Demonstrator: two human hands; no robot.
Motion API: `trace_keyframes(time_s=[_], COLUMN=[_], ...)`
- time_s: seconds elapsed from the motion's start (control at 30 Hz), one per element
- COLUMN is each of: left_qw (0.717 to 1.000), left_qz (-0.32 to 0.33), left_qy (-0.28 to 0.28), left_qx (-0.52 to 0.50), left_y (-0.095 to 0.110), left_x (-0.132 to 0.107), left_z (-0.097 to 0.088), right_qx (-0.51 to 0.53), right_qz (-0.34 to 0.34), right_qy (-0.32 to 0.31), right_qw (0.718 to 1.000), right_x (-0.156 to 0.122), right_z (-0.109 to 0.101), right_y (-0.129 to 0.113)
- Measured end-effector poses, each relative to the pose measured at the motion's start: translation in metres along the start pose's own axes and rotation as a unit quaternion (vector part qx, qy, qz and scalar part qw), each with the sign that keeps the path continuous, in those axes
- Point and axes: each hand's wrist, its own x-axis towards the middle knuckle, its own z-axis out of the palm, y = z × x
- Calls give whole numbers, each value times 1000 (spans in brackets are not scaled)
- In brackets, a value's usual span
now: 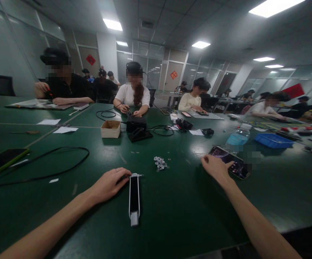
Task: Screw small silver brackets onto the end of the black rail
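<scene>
On the green table, my left hand (113, 185) has its fingers together at the far end of a long, narrow tool with a white frame and black middle (134, 198). A thin metal rod (137, 175) crosses that end at the fingertips. The tool lies lengthwise towards me, with a pale block at its near end. Over to the right, my right hand (216, 169) lies over the left part of a smartphone (235, 165) with a lit screen. Its thumb is spread apart from the fingers and reaches onto the screen. Small metal pieces (160, 163) lie in a loose pile between my hands.
Beyond the phone stand a bottle with blue liquid (238, 136) and a blue tray (274, 140). A small cardboard box (110, 129) and a black device (136, 124) are near a seated person (133, 90) opposite. A black cable (87, 154) loops at left, near a green-edged device (3, 162).
</scene>
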Motion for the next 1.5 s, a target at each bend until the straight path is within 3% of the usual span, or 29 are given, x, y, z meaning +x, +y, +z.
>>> trace_keyframes(time_s=[0.5, 0.8, 1.5], left_qw=[1000, 1000, 1000], left_qz=[5, 4, -1], left_qy=[4, 11, -5], left_qx=[-3, -4, 6], left_y=[0, -1, 4], left_x=[-1, 0, 0], left_z=[0, 1, -2], right_qx=[-13, -19, -32], right_qz=[39, -28, -50], right_qy=[-19, -11, -12], right_qw=[999, 999, 998], right_x=[8, -1, 0], right_z=[1, 5, 6], right_y=[10, -4, -3])
